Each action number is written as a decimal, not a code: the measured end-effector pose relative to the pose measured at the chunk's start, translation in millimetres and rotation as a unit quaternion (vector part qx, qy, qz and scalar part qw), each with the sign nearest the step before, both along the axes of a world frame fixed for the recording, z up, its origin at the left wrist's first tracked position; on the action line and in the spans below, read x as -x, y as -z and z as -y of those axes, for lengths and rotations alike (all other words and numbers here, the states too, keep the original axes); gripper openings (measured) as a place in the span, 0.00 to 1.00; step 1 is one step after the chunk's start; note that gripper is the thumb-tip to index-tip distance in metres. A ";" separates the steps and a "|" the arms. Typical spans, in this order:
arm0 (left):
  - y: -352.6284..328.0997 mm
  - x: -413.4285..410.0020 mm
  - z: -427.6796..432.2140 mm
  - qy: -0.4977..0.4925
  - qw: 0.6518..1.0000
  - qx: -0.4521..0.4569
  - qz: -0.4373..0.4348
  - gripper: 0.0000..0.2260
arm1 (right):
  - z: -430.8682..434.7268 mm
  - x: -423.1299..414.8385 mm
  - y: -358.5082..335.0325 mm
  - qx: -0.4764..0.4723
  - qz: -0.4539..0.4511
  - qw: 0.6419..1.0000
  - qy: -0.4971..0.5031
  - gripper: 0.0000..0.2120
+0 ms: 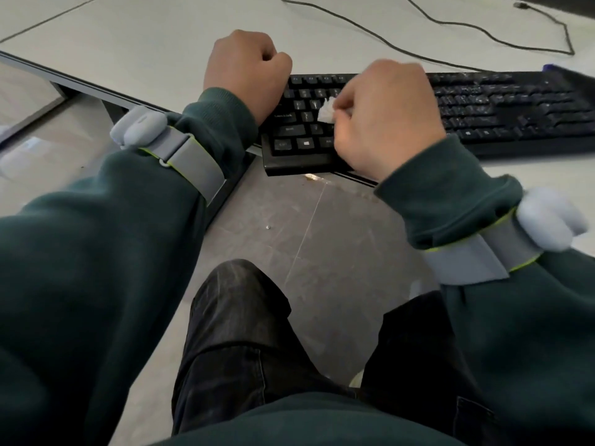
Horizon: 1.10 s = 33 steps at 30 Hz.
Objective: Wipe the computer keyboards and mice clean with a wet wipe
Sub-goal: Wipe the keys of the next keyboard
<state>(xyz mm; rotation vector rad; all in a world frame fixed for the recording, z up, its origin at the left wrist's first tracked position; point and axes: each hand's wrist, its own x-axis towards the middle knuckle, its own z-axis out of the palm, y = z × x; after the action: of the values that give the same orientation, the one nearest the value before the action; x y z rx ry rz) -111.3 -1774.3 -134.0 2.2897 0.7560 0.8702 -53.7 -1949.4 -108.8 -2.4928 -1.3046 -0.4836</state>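
Observation:
A black keyboard (502, 107) lies along the front edge of a white desk (145, 43), its left corner jutting past the edge. My right hand (386, 117) is closed on a small white wet wipe (325, 111), pressed on the keys of the keyboard's left half. My left hand (244, 72) is a closed fist resting at the keyboard's left end, against its side. No mouse is in view.
A thin black cable (483, 32) snakes across the desk behind the keyboard. Below the desk edge lies grey tiled floor (289, 226), with my knees in dark trousers (244, 333). Grey bands with sensor pods sit on both wrists.

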 end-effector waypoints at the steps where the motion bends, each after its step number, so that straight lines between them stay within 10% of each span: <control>1: -0.6 0.1 -0.2 0.000 1.000 -0.003 0.001 0.14 | -8.6 0.8 -3.9 0.007 0.000 1.000 0.002 0.10; 30: -9.7 15.3 4.0 0.042 0.997 0.063 -0.007 0.16 | -12.9 -24.3 1.1 0.019 -0.007 0.999 0.031 0.10; 33: -18.2 40.8 5.6 0.159 0.978 0.093 -0.097 0.30 | -14.1 -26.7 0.2 0.015 -0.036 0.999 0.038 0.09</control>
<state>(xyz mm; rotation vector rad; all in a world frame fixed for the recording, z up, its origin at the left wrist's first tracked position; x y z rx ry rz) -152.1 -1779.9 -115.7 2.2629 0.5059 0.4164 -27.0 -1935.3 -109.0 -2.5663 -1.2039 -0.3908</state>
